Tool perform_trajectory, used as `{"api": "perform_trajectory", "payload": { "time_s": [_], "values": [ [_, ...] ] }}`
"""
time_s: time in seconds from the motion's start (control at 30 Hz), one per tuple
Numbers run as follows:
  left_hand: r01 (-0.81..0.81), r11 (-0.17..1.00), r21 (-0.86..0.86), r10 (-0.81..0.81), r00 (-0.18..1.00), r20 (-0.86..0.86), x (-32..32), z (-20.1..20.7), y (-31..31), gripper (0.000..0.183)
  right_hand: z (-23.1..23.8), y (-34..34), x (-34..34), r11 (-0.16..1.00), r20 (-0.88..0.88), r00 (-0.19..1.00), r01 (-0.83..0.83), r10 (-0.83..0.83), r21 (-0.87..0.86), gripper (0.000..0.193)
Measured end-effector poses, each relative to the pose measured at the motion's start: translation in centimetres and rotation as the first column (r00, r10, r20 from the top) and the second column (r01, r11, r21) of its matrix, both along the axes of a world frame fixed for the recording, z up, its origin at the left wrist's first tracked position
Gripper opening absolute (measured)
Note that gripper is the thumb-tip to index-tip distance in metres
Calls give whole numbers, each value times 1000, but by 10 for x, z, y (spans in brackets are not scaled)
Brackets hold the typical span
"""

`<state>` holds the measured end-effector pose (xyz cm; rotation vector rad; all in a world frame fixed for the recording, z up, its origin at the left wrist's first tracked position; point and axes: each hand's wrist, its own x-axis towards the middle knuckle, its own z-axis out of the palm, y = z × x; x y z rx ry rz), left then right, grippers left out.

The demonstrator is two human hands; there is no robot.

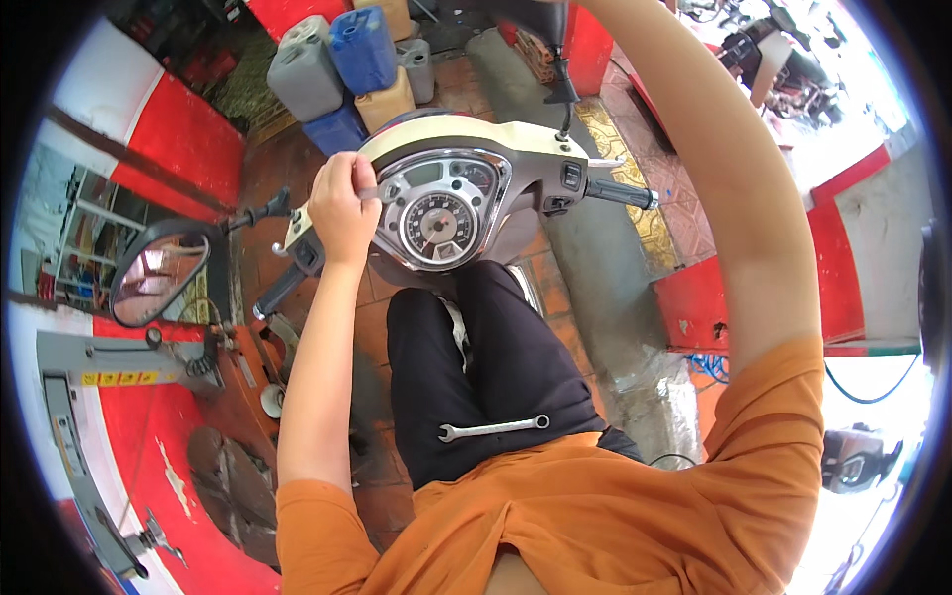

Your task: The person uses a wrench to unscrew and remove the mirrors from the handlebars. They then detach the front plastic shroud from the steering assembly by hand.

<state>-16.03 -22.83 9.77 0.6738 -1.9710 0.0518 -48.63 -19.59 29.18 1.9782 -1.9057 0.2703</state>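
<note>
My left hand (342, 206) is closed at the left edge of a scooter's round instrument cluster (437, 224). Its fingers curl by the cream handlebar cover (461, 129), and a small greyish piece shows at the fingertips, too unclear to name. My right arm reaches up past the top edge, beside the scooter's right mirror (535, 18); the hand itself is cut off. A combination wrench (493, 428) lies across my lap on the black trousers. The left mirror (159, 273) hangs tilted on its stalk beyond the left handlebar grip (283, 288).
Several plastic jerrycans, among them a blue one (363, 48) and a grey one (300, 74), stand ahead on the left. A grey lift frame (69, 436) is at the left. A red and white block (754, 297) stands at the right, and motorbike parts (773, 50) lie at the far right.
</note>
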Motion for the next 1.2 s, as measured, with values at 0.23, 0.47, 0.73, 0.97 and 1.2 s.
{"api": "perform_trajectory", "payload": {
  "time_s": [0.23,0.47,0.73,0.97,1.2],
  "values": [
    [17,1000,21,-17,1000,14,1,1,0,12,-45,56,-187,921,445,817,387,-366,48,50],
    [6,1000,21,-6,1000,-3,4,4,1,12,-29,224,-103,982,252,953,184,-169,-33,52],
    [12,1000,2,-12,1000,4,1,2,0,14,1,218,44,925,-228,905,-378,359,-43,47],
    [10,1000,22,-10,1000,-3,-4,2,0,14,8,61,42,761,-261,822,-568,506,-314,65],
    [-9,999,36,9,1000,-9,0,1,-1,12,-73,8,-44,888,385,907,29,170,-458,80]
  ]
}}
